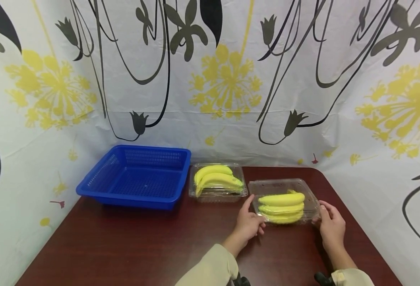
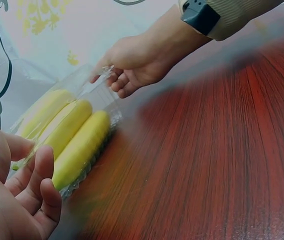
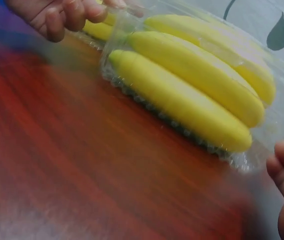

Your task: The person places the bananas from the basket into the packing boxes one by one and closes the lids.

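A clear plastic clamshell box [image 1: 311,198] with several yellow bananas [image 1: 281,209] inside is held between both hands at the right of the table. My left hand [image 1: 248,223] grips its left side, index finger stretched along the edge and thumb near the front corner. On the opposite side my right hand [image 1: 332,228] pinches the front right corner with thumb and fingers. In the left wrist view, the bananas [image 2: 79,145] lie side by side under the clear plastic. The right wrist view shows the box's ribbed lower edge close over the wood.
Just left of the held box, a second clear box [image 1: 213,197] with bananas stands at the table's back edge. A blue plastic basket [image 1: 152,148] sits at the back left. Behind the dark red wooden table [image 1: 124,246] hangs a white patterned sheet [image 1: 227,139].
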{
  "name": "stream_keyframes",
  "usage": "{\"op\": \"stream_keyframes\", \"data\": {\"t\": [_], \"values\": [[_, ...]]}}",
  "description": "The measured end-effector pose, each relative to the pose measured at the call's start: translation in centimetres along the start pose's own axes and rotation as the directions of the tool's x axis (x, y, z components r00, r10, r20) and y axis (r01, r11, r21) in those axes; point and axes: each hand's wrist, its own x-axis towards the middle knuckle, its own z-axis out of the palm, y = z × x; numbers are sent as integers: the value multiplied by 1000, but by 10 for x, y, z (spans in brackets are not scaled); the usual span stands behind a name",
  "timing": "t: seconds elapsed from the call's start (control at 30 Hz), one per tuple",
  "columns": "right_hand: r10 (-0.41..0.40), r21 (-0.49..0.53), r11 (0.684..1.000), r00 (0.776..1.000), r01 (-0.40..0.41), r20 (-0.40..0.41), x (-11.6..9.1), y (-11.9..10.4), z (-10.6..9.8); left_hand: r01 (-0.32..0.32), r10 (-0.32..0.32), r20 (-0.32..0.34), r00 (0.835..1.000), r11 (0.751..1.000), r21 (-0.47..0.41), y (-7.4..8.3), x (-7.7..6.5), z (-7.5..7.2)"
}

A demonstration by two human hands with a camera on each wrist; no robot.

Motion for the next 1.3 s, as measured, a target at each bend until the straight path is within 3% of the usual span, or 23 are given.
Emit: {"op": "stream_keyframes", "data": {"t": [0.1,0.23,0.37,0.6,0.83,1.3], "values": [[-13,88,996,1000,11,24,-3,-1,0,-8,8,-6,1000,1000,-5,0,2,0],[-10,113,994,1000,6,29,-4,-3,2,-11,11,-6,1000,1000,0,0,4,-1],[20,127,992,999,-24,26,-3,-3,3,-3,3,4,1000,1000,6,0,5,-2],[105,256,959,992,-121,74,-2,-6,3,-15,15,8,1000,1000,10,2,6,-2],[258,185,944,960,-275,109,-5,-9,0,20,-20,-2,1000,999,38,2,6,-2],[207,103,973,978,-208,29,-8,-8,5,-15,13,34,999,999,45,1,6,-6]]}}
